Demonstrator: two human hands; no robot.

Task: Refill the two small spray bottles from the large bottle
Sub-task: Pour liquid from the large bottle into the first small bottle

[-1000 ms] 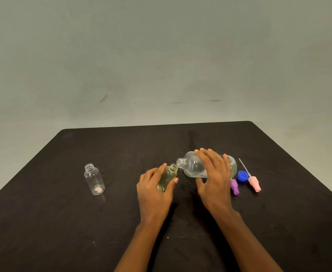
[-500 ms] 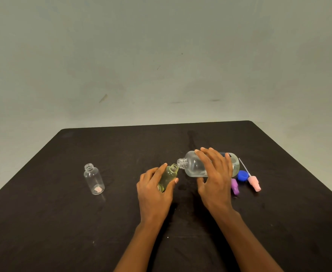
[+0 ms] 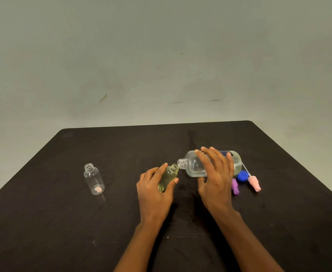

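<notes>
shift slight — large bottle edged right, small bottle unmoved

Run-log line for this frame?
step: first refill | left hand: holds small bottle tilted | right hand: tips large bottle, neck at its mouth | other small bottle: upright, uncapped, apart

I log by the large bottle, on its side over the table, tilted small bottle left at its mouth, upright small bottle well left, cap beside its base, tubed spray head just right, other spray head before its base.
</notes>
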